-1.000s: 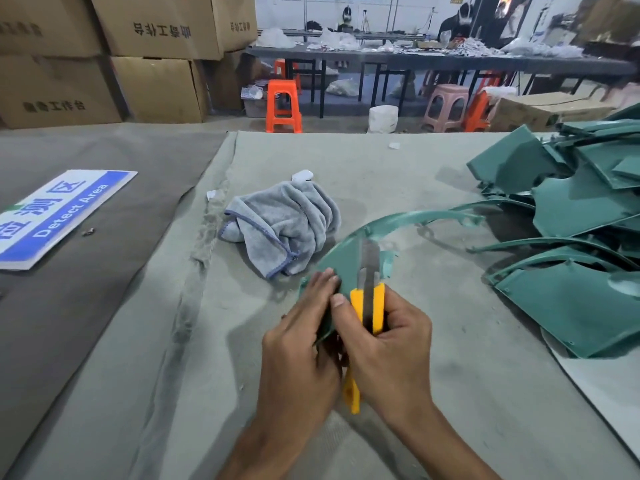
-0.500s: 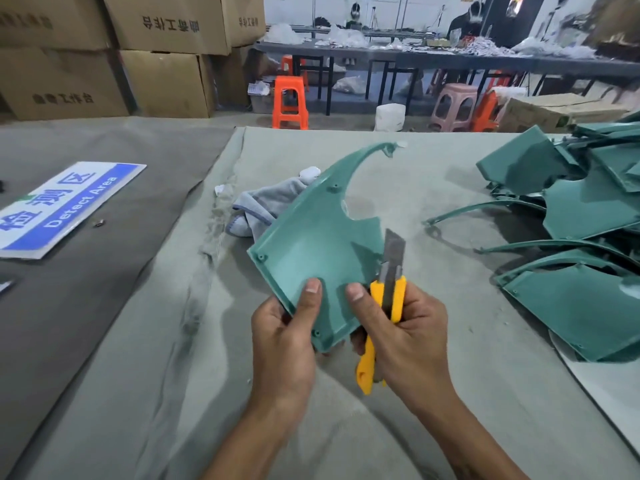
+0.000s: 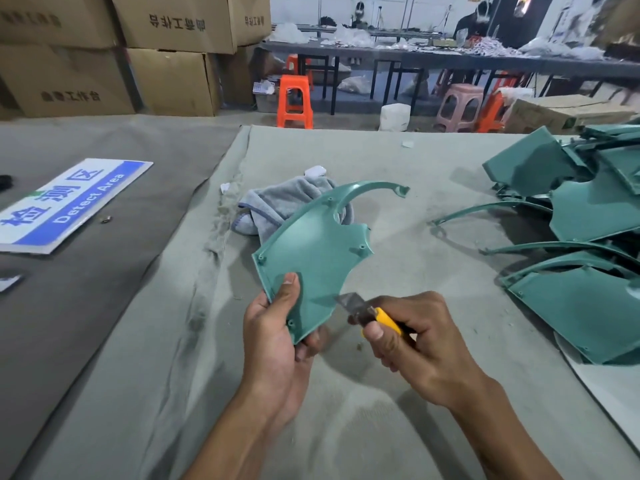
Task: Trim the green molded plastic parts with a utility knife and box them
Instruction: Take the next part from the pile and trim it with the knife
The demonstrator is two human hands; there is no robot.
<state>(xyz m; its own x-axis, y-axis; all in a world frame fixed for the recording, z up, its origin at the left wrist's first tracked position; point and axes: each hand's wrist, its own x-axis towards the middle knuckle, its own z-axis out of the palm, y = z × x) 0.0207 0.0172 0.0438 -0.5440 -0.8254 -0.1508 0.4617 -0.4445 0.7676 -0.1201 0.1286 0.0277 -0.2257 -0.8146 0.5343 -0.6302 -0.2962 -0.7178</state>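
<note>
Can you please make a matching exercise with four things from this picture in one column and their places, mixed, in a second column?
Things:
1. green part
2. utility knife
3. grey cloth
4. blue and white sign

Places:
A. lying on the dark mat at the left
B. gripped in the right hand
C. on the table behind the held part
D. held up by the left hand

Pairs: 1-D, 2-B, 3-C, 4-A
</note>
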